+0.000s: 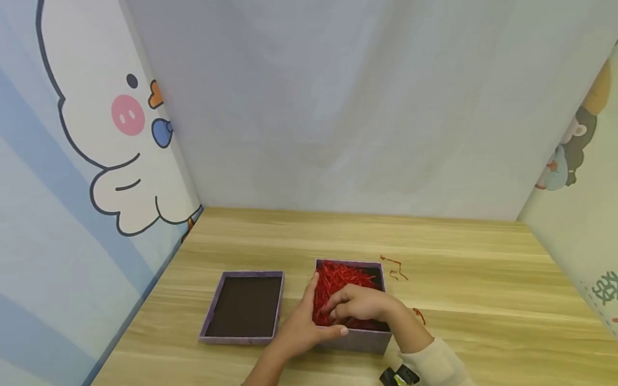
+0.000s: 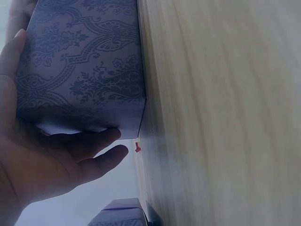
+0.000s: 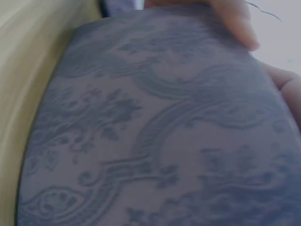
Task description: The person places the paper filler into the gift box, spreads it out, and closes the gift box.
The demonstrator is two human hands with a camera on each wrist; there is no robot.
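A purple patterned box (image 1: 354,341) stands on the table with red shredded paper (image 1: 340,276) heaped in its left part. Dark inner lining shows at the box's back right. My left hand (image 1: 301,327) braces the front left corner, its thumb along the front rim and its fingers stretched along the left side. In the left wrist view those fingers (image 2: 101,162) spread against the patterned wall. My right hand (image 1: 359,303) reaches in over the box, fingers curled into the shreds near the front left. Its fingertips are partly buried in the red strands.
Left of the box lies a shallow purple-rimmed lid (image 1: 248,306), dark inside facing up. Stray red strands (image 1: 419,315) lie on the wooden table (image 1: 483,268) to the right. A grey-white curtain (image 1: 338,107) hangs behind, with cartoon-printed panels at both sides.
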